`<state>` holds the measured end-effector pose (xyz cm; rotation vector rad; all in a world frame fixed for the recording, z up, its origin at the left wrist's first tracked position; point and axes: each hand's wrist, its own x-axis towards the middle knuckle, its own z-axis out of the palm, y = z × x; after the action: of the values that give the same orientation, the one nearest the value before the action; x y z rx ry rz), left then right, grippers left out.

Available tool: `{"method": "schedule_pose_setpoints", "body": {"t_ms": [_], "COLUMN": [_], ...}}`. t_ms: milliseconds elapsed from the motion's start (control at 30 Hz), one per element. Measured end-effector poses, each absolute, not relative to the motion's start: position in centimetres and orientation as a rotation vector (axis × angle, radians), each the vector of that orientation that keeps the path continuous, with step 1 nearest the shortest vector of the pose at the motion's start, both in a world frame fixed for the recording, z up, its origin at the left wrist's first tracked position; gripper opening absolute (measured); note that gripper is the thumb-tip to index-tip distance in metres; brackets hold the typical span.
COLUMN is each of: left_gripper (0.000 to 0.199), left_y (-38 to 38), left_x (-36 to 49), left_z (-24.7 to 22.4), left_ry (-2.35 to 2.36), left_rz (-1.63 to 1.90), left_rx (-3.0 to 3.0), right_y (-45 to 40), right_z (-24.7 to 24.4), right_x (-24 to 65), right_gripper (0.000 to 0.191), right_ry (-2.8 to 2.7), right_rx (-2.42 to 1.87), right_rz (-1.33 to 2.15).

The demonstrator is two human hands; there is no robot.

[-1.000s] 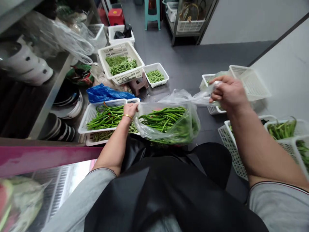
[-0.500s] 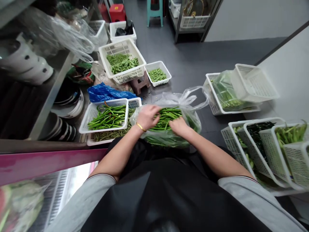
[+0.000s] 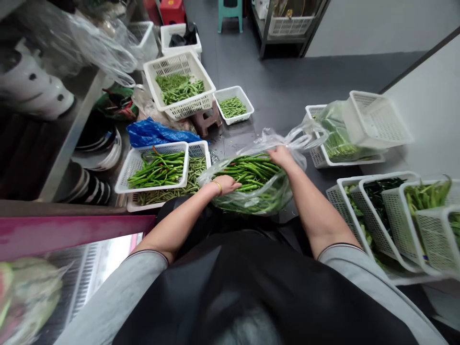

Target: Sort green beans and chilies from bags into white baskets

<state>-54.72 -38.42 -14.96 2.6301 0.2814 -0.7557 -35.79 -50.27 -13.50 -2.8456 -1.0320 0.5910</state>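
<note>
A clear plastic bag (image 3: 264, 205) lies opened out in front of me, full of long green chili peppers (image 3: 253, 168). My left hand (image 3: 227, 184), with a gold bangle at the wrist, rests at the bag's near left edge. Its fingers are stretched out over the peppers and hold nothing. At the far right side of the opening, my right hand (image 3: 281, 156) is closed on the bag's plastic; its fingertips are partly hidden. The bag's loose handles spread out beyond that hand.
Left of the bag, a white basket of green chili peppers (image 3: 158, 168) sits over a basket of green beans (image 3: 197, 167). Farther off are a large bean basket (image 3: 179, 108) on a stool and a small one (image 3: 233, 120). Vegetable baskets (image 3: 381, 225) line the right.
My right hand has moved from among the peppers up to the bag's far right edge. My left hand has shifted down and opened flat. The bag's mouth is wider, exposing more peppers.
</note>
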Motion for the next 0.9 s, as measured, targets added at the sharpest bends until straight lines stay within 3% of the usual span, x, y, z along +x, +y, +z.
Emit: {"method": "schedule_pose_setpoints", "body": {"t_ms": [100,233,433,667,767,900], "left_gripper": [0.039,0.038,0.031,0.026,0.023,0.024], "left_y": [-38.4,-40.0,-38.5,-37.6,-38.2,-39.6], "left_x": [-53.1,-50.6,-51.6,-56.8,-57.4,-57.8], "left_z": [-15.1,-17.0,-16.7,-15.2,-15.3,-14.6], "left_ry": [0.476,0.515,0.491,0.352,0.258,-0.051], "left_rz": [-0.613,-0.573,-0.563,-0.347,-0.241,-0.295], "left_rx": [2.752,2.811,2.808,2.687,2.588,2.52], "right_y": [-49.9,-53.1,-60.4,-56.6,-54.7,-56.5], "right_z": [-13.7,-15.5,-16.3,-14.4,-14.0,-13.3], "right_x": [-35.8,-40.4,-44.0,-45.4,-45.2,-45.3], "right_gripper": [0.037,0.029,0.029,0.04,0.031,0.036], "right_ry": [-1.212,-1.742,-1.709,-1.71,-1.863,-1.952], "right_rx": [-2.84,-2.692,-2.834,-2.455,-2.439,-2.31], "right_rz": [0.55,0.803,1.066,0.46,0.591,0.722]}}
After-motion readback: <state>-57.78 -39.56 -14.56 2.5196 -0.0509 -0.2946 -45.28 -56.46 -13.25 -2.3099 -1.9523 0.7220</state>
